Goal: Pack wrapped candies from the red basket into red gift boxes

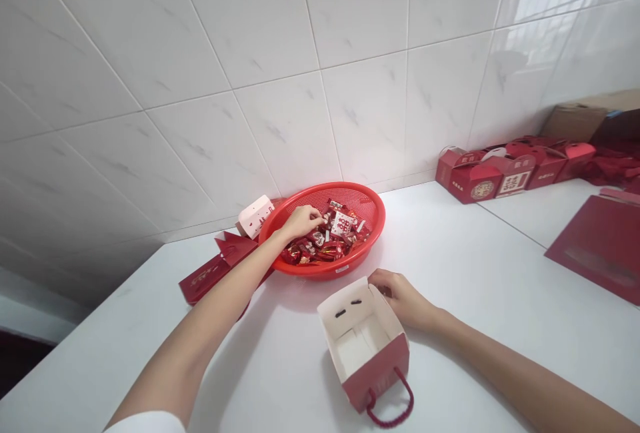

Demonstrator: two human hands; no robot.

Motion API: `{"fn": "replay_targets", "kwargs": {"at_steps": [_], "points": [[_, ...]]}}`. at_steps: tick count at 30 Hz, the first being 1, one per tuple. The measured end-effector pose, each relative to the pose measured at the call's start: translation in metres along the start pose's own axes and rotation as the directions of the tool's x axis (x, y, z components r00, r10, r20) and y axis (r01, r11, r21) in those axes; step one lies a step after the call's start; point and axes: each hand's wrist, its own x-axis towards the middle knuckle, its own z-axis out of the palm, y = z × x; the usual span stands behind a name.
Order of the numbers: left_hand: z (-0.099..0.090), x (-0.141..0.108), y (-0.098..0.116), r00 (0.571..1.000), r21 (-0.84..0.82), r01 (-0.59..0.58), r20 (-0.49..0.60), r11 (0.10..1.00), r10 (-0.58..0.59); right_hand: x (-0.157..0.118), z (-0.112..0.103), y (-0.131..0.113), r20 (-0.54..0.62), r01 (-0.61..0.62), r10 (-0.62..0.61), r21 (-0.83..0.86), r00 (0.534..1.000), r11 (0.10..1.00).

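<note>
A red plastic basket (320, 271) holds a heap of red-wrapped candies (325, 241), with a small white square packet (343, 223) marked in red on top. My left hand (303, 221) reaches over the basket's left side, its fingers bent together at the candies; what they hold, if anything, is hidden. In front of the basket stands an open red box (377, 373) with a white inside and a red cord handle. Nothing shows on the box's floor. My right hand (400, 296) grips the box's far right edge, fingers curled round it.
Left of the basket lie a folded dark red box (205, 277) and a white-and-red box (256, 215). Several closed red boxes (467, 176) line the wall at the right. A flat dark red piece (597, 243) and a cardboard box (575, 119) are farther right.
</note>
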Motion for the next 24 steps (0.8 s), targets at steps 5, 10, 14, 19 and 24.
{"fn": "replay_targets", "kwargs": {"at_steps": [5, 10, 14, 19, 24], "points": [[-0.01, -0.006, 0.016, 0.979, -0.167, -0.029, -0.202, 0.986, -0.006, -0.001, -0.001, -0.003, -0.025, -0.102, 0.116, 0.311, 0.993, 0.945], [-0.009, -0.032, 0.063, 0.926, -0.286, -0.307, -0.308, 0.908, 0.216, 0.002, -0.012, -0.005, -0.045, -0.091, 0.156, 0.645, 0.987, 0.759], [0.007, -0.054, 0.1, 0.738, -0.03, -0.662, -0.198, 0.748, 0.645, 0.005, -0.026, -0.005, -0.006, -0.064, 0.111, 0.782, 0.994, 0.62], [0.019, -0.066, 0.118, 0.647, -0.077, -0.76, -0.006, 0.645, 0.762, 0.005, -0.032, -0.01, 0.025, -0.112, 0.182, 0.868, 0.983, 0.483], [0.001, -0.027, 0.093, 0.813, -0.155, -0.58, -0.063, 0.8, 0.578, 0.004, -0.023, -0.009, 0.02, -0.177, 0.284, 0.825, 0.959, 0.538]]}}
